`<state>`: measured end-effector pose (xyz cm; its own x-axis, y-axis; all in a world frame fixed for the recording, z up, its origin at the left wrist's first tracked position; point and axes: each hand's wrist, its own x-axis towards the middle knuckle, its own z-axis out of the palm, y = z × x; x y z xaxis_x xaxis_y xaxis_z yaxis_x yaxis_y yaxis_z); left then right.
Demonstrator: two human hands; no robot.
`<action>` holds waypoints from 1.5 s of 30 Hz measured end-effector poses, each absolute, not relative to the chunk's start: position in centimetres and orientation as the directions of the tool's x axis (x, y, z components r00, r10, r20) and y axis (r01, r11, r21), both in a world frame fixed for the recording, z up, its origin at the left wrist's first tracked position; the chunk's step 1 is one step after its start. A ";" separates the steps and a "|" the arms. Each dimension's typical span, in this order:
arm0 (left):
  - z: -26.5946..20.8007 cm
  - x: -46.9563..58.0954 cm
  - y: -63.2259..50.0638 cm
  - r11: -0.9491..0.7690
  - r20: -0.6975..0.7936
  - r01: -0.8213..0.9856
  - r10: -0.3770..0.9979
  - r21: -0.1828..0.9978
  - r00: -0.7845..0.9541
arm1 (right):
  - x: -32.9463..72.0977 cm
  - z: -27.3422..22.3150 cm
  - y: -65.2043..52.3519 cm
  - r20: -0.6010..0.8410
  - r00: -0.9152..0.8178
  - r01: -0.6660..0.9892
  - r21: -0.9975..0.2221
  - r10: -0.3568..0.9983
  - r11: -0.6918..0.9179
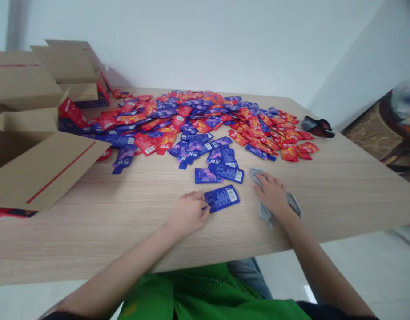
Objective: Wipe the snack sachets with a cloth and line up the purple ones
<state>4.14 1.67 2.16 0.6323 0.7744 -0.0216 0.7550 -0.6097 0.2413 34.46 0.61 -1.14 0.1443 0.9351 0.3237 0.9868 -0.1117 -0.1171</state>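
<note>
My left hand (190,212) is closed in a pinch on the left end of a blue sachet (223,198) with a white barcode label, which lies low over the table. My right hand (272,192) rests with its fingers stretched out on a crumpled grey cloth (265,214), pressing it to the tabletop. Just beyond my left hand lie several more blue and purple sachets (208,175), some overlapping. Behind them spreads a large heap of red and blue sachets (178,113).
Open cardboard boxes (68,164) stand at the left, their flaps reaching over the table (125,231). A dark object (317,126) sits near the right edge. A pale wall (218,49) rises behind. To the right is a patterned chair (368,124) with a plastic bag (407,100).
</note>
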 end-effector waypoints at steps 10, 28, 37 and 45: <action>1.6 6.2 6.8 -0.440 -0.211 0.852 0.838 0.285 0.504 | 28.2 2.1 2.1 -0.015 -0.364 0.867 -0.371 0.931 0.333; 11.7 8.1 37.8 -0.485 0.379 0.869 0.788 -0.104 0.485 | 27.3 10.2 38.5 0.591 -0.313 0.877 -0.120 0.744 0.464; 6.0 7.6 53.5 -0.333 0.385 0.942 0.867 -0.026 0.317 | 24.3 5.2 55.3 0.424 -0.238 0.919 -0.193 0.874 0.344; 5.0 5.6 45.7 -0.536 0.299 0.844 0.802 -0.019 0.516 | 28.2 5.5 49.0 0.305 -0.278 0.900 -0.248 0.911 0.358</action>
<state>5.55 45.73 5.04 0.5165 0.8024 0.2990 0.8439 -0.5362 -0.0186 28.15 48.97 5.52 -0.2779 0.9109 0.3050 0.9003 0.3577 -0.2482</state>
